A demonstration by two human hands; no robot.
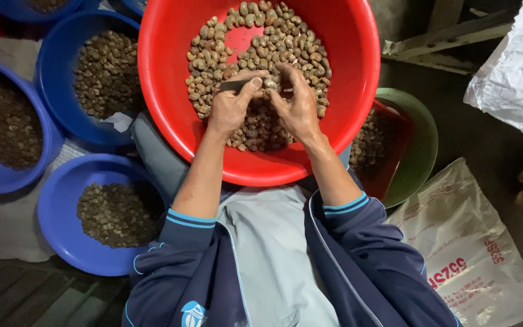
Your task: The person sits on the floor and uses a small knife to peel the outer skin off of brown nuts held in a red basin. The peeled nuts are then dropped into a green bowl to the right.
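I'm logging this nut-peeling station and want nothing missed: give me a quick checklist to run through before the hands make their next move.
1. Left hand grips the small knife: ok.
2. Right hand pinches one nut at the blade: ok.
3. Red basin rests steady on the lap: ok.
4. Nuts stay inside the basin: ok.
5. Blade edge clear of fingertips: cannot tell.
6. Blue basin at the left has room: ok.
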